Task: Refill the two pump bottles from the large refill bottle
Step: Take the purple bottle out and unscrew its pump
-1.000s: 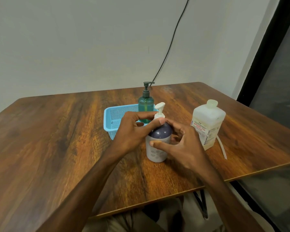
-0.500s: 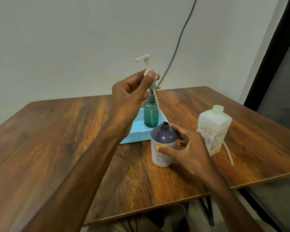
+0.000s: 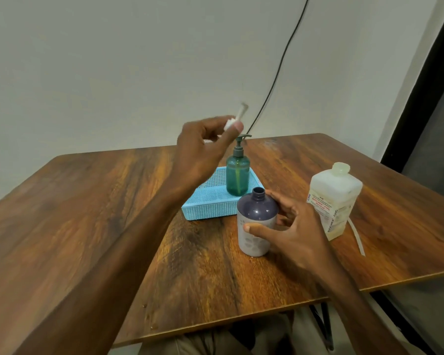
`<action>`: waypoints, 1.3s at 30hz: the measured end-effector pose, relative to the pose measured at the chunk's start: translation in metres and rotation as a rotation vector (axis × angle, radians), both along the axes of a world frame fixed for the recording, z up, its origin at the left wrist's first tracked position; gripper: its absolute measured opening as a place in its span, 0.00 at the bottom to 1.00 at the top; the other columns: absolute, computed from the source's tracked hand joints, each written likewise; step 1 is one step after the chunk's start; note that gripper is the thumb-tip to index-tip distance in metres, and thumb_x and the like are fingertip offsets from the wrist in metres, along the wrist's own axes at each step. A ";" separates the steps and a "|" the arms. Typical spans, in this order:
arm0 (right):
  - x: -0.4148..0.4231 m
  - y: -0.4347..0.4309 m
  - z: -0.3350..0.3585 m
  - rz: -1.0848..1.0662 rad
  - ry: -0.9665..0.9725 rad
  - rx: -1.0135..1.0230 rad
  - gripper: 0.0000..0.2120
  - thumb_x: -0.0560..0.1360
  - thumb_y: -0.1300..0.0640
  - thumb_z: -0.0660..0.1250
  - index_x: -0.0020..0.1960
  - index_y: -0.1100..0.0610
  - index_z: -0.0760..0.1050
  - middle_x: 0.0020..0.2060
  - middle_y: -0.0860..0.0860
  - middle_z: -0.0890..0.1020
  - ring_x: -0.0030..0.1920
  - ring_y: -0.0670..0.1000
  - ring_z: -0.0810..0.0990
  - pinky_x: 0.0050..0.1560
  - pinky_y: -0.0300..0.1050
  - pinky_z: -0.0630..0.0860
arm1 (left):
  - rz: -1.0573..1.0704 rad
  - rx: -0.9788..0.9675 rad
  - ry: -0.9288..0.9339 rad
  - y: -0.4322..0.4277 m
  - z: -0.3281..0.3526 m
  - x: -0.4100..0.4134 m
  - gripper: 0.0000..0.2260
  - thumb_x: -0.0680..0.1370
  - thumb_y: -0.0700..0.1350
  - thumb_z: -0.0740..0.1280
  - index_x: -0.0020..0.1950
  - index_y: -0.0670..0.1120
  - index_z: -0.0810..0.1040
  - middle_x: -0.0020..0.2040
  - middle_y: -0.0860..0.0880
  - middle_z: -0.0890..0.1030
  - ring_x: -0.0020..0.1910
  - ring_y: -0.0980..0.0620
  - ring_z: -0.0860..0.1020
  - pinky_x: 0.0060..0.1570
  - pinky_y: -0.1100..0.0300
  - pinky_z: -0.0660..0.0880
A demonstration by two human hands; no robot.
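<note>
**Purple bottle uncapped, pump head held aloft**

Left hand [image 3: 203, 147]: raised above the table [image 3: 87, 226], at 11 o'clock from the purple bottle [image 3: 256, 221], thumb and fingers pinching the white pump head [image 3: 231, 123], which is blurred.
Blue basket [image 3: 210, 208]: at 10 o'clock from that bottle, just beside it, holding the upright green pump bottle [image 3: 237, 175] at its right end, pump fitted.
Purple bottle: upright on the table, neck open.
Right hand [image 3: 300, 234]: at 3 o'clock, thumb and fingers curled round the bottle's body.
Refill bottle [image 3: 333, 201]: upright at 2 o'clock, with a white strip [image 3: 356, 234] lying on its right.
</note>
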State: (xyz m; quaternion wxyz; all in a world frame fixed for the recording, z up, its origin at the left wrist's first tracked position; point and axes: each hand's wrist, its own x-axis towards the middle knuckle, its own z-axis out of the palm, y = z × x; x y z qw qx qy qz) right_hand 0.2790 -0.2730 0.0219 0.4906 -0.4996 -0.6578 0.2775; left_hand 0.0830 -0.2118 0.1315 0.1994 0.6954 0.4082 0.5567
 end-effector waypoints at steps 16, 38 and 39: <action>-0.002 -0.003 0.002 -0.006 0.001 0.023 0.40 0.61 0.46 0.82 0.71 0.49 0.73 0.60 0.36 0.80 0.59 0.33 0.78 0.56 0.33 0.78 | 0.199 -0.369 0.561 -0.024 -0.128 -0.034 0.13 0.72 0.55 0.78 0.53 0.51 0.86 0.45 0.57 0.84 0.41 0.60 0.80 0.36 0.63 0.75; 0.008 -0.029 0.000 -0.147 0.017 0.020 0.35 0.67 0.40 0.76 0.71 0.45 0.73 0.64 0.38 0.80 0.62 0.36 0.78 0.56 0.34 0.78 | -0.117 -0.125 0.397 -0.037 -0.111 0.010 0.44 0.66 0.62 0.80 0.78 0.52 0.65 0.71 0.56 0.74 0.65 0.60 0.73 0.63 0.61 0.74; 0.013 -0.037 -0.002 -0.218 0.011 0.066 0.26 0.69 0.41 0.75 0.65 0.45 0.78 0.58 0.38 0.82 0.58 0.36 0.80 0.53 0.36 0.79 | -0.123 -0.119 0.376 -0.036 -0.110 0.012 0.42 0.67 0.61 0.80 0.77 0.52 0.67 0.69 0.57 0.75 0.64 0.62 0.74 0.60 0.66 0.74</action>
